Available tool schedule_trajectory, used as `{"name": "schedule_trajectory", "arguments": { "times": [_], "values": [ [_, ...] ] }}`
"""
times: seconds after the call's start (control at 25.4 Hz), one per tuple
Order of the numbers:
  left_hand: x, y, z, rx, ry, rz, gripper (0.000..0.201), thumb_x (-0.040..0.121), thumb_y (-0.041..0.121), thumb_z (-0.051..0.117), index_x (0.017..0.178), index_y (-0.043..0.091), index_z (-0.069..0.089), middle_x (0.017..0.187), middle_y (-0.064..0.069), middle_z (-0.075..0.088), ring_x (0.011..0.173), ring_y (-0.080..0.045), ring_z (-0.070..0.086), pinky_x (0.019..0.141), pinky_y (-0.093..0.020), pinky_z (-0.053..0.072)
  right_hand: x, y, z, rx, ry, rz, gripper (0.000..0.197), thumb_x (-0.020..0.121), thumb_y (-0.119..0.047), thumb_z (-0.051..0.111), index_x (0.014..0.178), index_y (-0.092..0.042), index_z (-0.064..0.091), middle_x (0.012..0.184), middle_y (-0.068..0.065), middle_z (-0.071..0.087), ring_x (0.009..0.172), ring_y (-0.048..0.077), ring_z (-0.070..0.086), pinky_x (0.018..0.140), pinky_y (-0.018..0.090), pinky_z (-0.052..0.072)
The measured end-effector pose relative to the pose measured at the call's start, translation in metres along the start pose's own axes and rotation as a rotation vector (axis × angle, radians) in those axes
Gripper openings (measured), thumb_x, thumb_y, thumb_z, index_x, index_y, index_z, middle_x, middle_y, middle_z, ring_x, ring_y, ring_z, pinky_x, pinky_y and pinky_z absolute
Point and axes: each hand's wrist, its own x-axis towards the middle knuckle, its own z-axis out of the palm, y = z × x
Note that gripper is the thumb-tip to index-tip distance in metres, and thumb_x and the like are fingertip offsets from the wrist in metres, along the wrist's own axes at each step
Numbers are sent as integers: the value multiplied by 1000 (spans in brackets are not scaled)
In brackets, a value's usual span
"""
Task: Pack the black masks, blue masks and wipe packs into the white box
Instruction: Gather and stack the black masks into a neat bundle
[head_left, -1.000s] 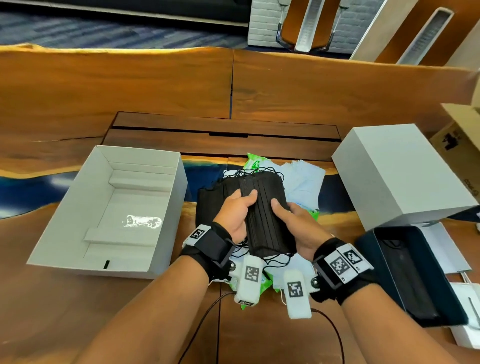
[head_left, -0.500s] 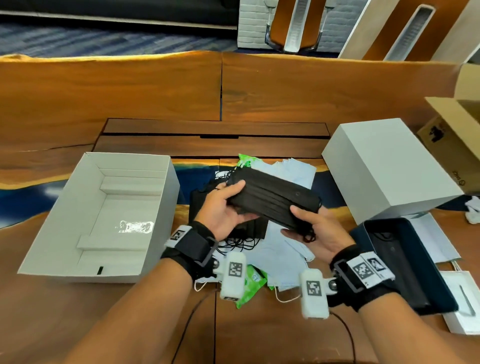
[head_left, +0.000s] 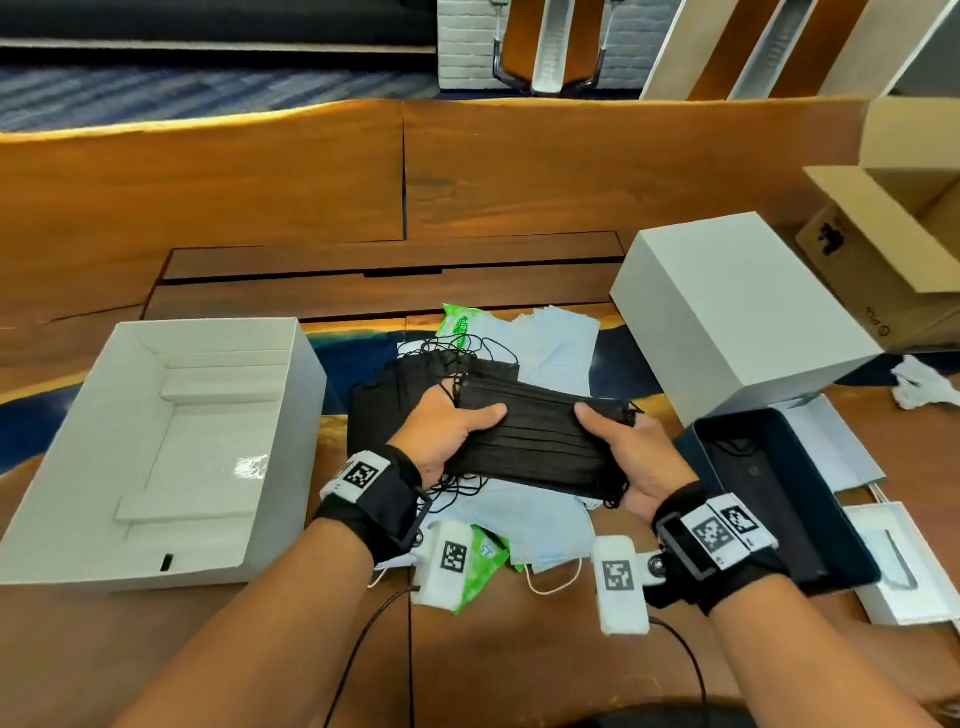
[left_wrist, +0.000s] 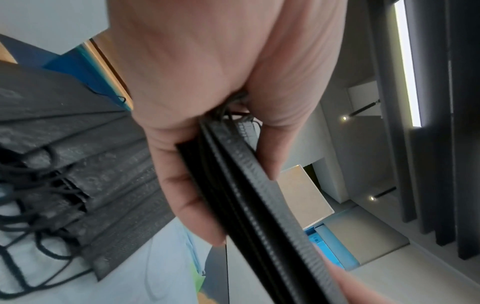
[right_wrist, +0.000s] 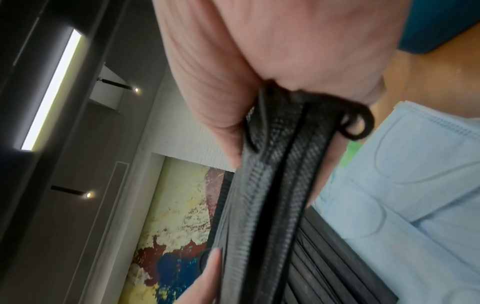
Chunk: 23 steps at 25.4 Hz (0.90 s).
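Both hands, left hand (head_left: 451, 435) and right hand (head_left: 628, 457), clamp a black mask stack (head_left: 540, 441) right of the white box (head_left: 156, 457).

The wooden table (head_left: 519, 171) carries the open white box (head_left: 291, 467).

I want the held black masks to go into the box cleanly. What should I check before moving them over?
1. Left hand grips the black mask stack: ok.
2. Right hand grips the other end: ok.
3. Stack edges aligned: ok in the wrist views.
4. Ear loops tucked in: not ok, some dangle below.
5. White box open, floor free: ok.
6. Path leftward to the box clear: ok.
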Motion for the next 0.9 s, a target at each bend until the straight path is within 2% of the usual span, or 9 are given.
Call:
{"name": "schedule_trajectory", "arguments": {
  "times": [0.12,0.2,0.28,0.31,0.43,0.55,0.67,0.79,0.9],
  "values": [
    [4,2,13,-94,-40,-4,28,87,2,68,113,6,62,114,-15,70,105,-33,67,87,-49,56,0,-3,-18,42,56,-91,31,88,-6,66,119,-6,61,111,19,68,93,29,69,73,39,61],
    [7,1,22,-287,-109,-85,32,87,16,68,117,11,57,122,-15,64,110,-34,63,82,-56,56,-2,-8,-34,161,118,-158,29,91,-3,62,118,-13,62,111,13,67,94,26,68,76,40,60],
    [9,-2,39,-392,-180,-112,40,87,27,66,123,14,52,130,-17,60,116,-32,62,82,-52,57,-5,-8,-39,319,149,-190,26,91,0,59,113,-14,63,110,11,68,97,26,68,81,42,59],
    [11,-3,50,-399,-192,-103,42,89,28,64,125,10,53,132,-16,60,117,-30,62,85,-50,57,-8,-5,-37,344,125,-192,25,90,2,59,110,-13,63,108,11,69,96,26,68,80,40,59],
    [22,-2,79,-332,-160,-76,40,93,20,62,129,3,58,128,-19,64,117,-33,63,98,-52,50,-19,0,-40,128,-62,-105,28,88,1,62,115,-6,61,111,14,71,97,30,68,75,35,59],
    [28,-2,98,-159,-152,-78,34,92,14,65,123,2,61,119,-22,67,107,-33,67,94,-48,53,-20,-3,-48,22,-209,-6,38,90,-16,63,126,-5,56,121,16,68,104,31,67,86,45,54],
    [27,-9,118,-35,-174,-90,32,92,19,65,122,6,61,115,-16,71,103,-28,69,87,-41,57,-9,-3,-46,47,-103,-79,31,98,-15,54,128,-10,57,121,14,67,109,26,66,90,39,56],
    [35,-17,134,123,-122,-70,34,95,31,62,123,12,57,116,-9,69,102,-22,69,82,-37,58,4,-1,-57,35,45,-147,29,98,-14,55,126,-11,57,121,14,67,108,27,66,93,44,55],
    [37,-29,153,286,-185,-80,35,98,33,54,125,11,52,120,-10,65,108,-24,65,93,-42,55,2,-3,-73,32,44,-116,27,100,-14,50,126,-16,56,118,10,67,106,24,66,85,37,56]
  ]
}}
